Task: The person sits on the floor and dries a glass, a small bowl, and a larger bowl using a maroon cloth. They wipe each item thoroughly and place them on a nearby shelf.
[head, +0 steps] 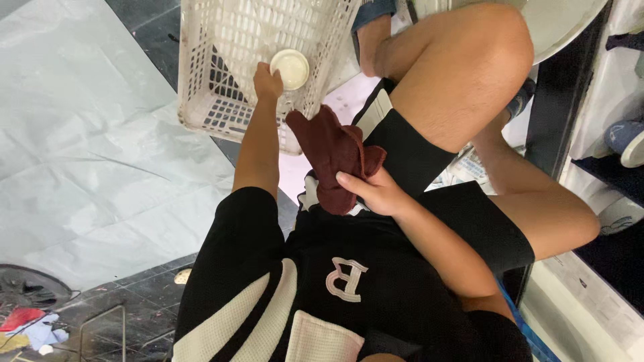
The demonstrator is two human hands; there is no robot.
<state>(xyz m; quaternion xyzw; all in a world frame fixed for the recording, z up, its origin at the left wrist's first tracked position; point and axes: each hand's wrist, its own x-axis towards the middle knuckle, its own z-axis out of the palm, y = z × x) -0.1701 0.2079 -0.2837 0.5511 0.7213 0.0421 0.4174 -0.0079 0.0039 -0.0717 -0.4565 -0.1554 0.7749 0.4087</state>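
Note:
My left hand reaches into a white plastic lattice basket and grips the edge of a small round cream-white dish held against the basket's wall. My right hand rests on my lap by my raised right knee, closed on a dark red cloth. The cloth hangs bunched just below the basket's near corner. I sit in a black shirt and black shorts.
A pale plastic sheet covers the floor at the left, with dark tiles and a round floor drain at the bottom left. Coloured scraps lie near the drain. A dark shelf with shoes stands at the right.

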